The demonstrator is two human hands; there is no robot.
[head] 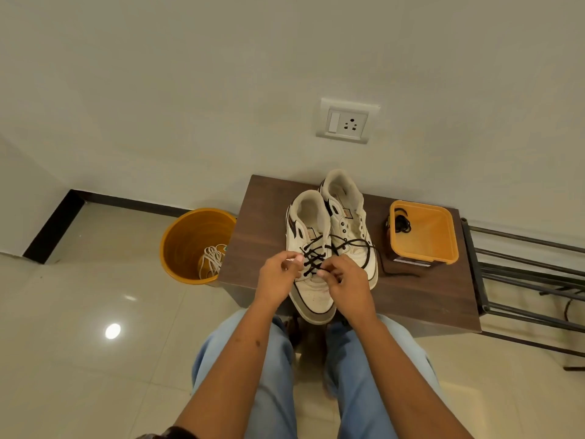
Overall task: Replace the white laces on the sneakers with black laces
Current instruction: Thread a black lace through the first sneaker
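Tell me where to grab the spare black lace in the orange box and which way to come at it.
Take the black lace by the middle of its coil, coming straight down from above. It lies bundled in the far left corner of the orange box, whose walls block any sideways approach, and the open top faces up.

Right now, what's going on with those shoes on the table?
A person is lacing the near sneaker with a black lace; the left hand and right hand pinch it at the lower eyelets. The far sneaker has no lace. White laces lie in the bucket; another black lace sits in the box.
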